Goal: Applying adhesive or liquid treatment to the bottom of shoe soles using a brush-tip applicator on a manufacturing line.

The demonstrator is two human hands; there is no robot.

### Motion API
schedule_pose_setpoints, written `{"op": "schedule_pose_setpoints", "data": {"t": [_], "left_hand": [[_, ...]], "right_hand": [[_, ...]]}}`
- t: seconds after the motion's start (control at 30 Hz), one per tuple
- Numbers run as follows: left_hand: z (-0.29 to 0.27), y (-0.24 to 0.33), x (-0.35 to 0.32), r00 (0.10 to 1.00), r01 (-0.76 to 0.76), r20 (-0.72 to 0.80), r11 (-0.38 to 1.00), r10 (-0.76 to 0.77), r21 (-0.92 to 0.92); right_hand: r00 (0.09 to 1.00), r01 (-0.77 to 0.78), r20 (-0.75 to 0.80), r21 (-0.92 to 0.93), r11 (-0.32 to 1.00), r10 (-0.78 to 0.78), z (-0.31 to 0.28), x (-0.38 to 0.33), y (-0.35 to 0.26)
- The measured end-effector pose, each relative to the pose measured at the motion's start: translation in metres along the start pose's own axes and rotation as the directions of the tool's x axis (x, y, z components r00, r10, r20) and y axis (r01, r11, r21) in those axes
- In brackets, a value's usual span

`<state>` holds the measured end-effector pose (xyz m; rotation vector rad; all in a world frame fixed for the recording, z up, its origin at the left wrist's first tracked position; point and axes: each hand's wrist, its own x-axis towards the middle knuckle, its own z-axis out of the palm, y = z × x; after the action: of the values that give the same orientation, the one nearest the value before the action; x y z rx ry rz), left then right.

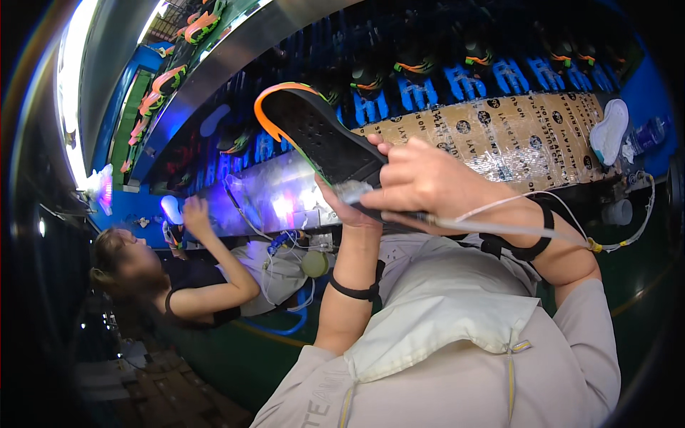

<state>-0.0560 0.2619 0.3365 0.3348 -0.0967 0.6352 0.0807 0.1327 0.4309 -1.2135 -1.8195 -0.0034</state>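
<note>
Shoe (314, 139), probably light and semi-stiff, suits edge-holding where left fingers (334, 202) grip; right fingers (399, 196) clasp a tubed tool (457, 224).

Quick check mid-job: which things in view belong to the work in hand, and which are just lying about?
Work in hand:
black-and-orange shoe piece, held in the left hand
translucent tube running by the right hand

Apparently just lying about:
white sole
plastic bottle
pale cup-like thing
</note>
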Motion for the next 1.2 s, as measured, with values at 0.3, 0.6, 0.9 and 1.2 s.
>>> {"op": "schedule_pose_setpoints", "data": {"t": [0.3, 0.6, 0.9, 1.2], "left_hand": [[0.021, 0.02, 0.012, 0.995, 0.069, 0.081, 0.995, -0.063, -0.071], [0.038, 0.043, 0.028, 0.961, 0.164, 0.21, 0.982, -0.18, 0.09], [0.051, 0.06, 0.044, 0.93, 0.271, 0.114, 0.862, -0.349, 0.429], [0.054, 0.063, 0.069, 0.843, 0.506, -0.075, 0.737, -0.533, 0.447]], "right_hand": [[0.971, -0.019, 0.239, 0.191, 0.981, -0.028, -0.019, 0.001, -0.012], [0.938, -0.043, 0.339, 0.333, 0.942, -0.077, -0.035, 0.004, -0.013], [0.922, -0.095, 0.388, 0.26, 0.961, -0.014, -0.051, 0.005, -0.014], [0.895, -0.166, 0.446, 0.363, 0.917, -0.014, -0.057, 0.007, -0.014]]}}
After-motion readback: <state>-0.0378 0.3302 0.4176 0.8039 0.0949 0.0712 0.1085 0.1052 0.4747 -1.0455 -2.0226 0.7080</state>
